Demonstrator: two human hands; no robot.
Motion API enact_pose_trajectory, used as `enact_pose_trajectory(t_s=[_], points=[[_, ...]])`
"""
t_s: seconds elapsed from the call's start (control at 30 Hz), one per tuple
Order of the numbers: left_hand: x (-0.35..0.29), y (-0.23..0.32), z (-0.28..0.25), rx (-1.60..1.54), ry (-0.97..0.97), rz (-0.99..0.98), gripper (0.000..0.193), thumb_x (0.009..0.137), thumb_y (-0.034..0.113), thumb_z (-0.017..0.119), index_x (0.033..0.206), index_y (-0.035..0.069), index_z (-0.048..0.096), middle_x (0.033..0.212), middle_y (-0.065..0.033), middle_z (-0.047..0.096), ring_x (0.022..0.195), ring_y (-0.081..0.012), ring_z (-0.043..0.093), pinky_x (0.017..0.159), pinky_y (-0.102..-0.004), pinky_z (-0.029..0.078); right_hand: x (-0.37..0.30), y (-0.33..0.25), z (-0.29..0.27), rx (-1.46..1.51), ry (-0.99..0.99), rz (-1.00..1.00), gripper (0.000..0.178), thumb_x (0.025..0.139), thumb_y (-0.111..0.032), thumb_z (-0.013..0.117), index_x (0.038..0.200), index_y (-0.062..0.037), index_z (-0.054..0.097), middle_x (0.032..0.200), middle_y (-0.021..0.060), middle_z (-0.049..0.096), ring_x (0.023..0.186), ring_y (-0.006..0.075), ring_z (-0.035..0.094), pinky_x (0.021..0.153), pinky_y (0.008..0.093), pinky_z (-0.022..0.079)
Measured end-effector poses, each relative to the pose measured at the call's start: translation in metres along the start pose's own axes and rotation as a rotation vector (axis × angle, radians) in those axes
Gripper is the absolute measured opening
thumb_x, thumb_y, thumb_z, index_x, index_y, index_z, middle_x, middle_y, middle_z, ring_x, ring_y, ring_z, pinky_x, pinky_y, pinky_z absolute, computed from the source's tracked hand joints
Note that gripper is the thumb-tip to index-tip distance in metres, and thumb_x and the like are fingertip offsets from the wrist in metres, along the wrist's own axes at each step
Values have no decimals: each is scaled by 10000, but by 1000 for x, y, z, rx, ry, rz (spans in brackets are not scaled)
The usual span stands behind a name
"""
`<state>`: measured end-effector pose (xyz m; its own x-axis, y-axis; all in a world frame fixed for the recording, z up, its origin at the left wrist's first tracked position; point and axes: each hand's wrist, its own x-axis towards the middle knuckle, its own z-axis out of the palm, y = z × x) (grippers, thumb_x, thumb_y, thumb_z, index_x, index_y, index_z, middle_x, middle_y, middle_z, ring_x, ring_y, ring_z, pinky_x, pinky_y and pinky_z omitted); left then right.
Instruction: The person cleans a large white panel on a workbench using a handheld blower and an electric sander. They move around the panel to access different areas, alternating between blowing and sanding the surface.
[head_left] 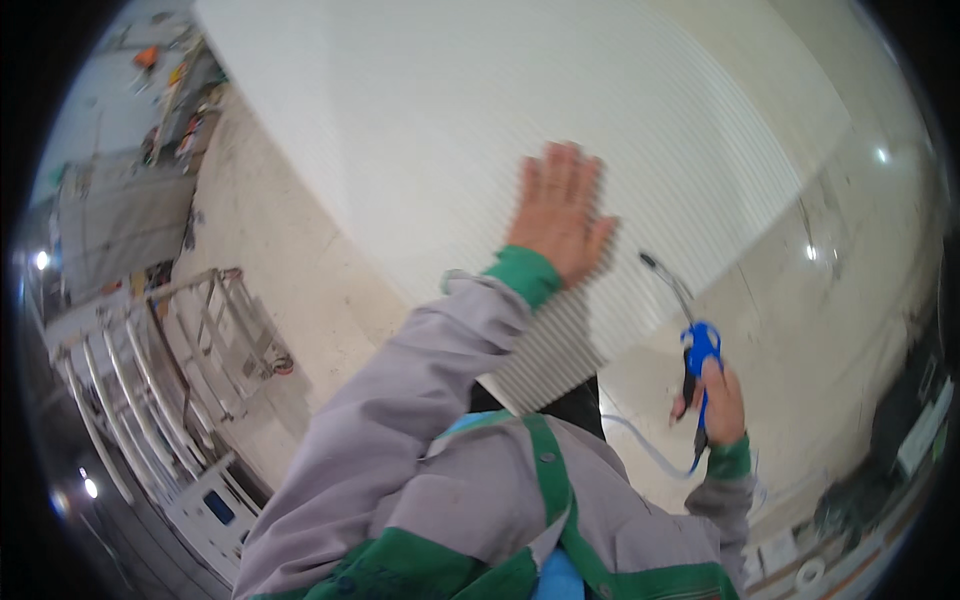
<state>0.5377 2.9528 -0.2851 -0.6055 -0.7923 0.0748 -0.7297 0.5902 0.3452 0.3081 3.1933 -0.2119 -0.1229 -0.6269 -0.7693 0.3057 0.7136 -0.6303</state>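
Observation:
My left hand lies flat with fingers stretched on a large white ribbed panel, which reaches from my waist to the far edge of the view. In my right hand, off the panel's right edge, is a blue air blow gun, the fingers wrapped round its handle. Its thin bent metal nozzle points up and left over the panel, its dark tip near my left hand. A pale hose runs from the bottom of the gun toward my body.
A metal-framed cart with several rails stands at the left. Beyond it are a grey covered box and cluttered shelving. Dark items and a roll of tape lie at the lower right. Pale floor surrounds the panel.

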Motion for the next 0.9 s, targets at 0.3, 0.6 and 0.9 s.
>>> enact_pose_trajectory(t_s=[0.3, 0.6, 0.9], points=[[-17, -29, -23, -194, -62, 175, 703, 1030, 437, 406, 1559, -3, 263, 1636, -259, 180, 1538, -402, 100, 1256, -526, 55, -78, 61, 102, -77, -146, 162, 510, 1018, -502, 486, 1073, -2, 568, 712, 129, 632, 532, 217, 621, 499, 352, 508], [-221, -161, -95, -75, -97, -56, 784, 996, 559, 452, 1554, 31, 292, 1634, -227, 220, 1541, -366, 129, 1245, -531, 77, -77, 138, 255, 168, 113, -79, 484, 1003, -549, 537, 1027, -68, 582, 682, 30, 529, 551, 191, 560, 558, 354, 505], [-559, -427, -103, -371, -465, -1144, 871, 914, 610, 548, 1495, -23, 405, 1488, -275, 466, 1386, -408, 451, 1167, -419, 351, 25, 103, 382, 645, 39, -249, 460, 1002, -541, 533, 1066, -87, 581, 740, 47, 557, 571, 250, 590, 558, 434, 528]])
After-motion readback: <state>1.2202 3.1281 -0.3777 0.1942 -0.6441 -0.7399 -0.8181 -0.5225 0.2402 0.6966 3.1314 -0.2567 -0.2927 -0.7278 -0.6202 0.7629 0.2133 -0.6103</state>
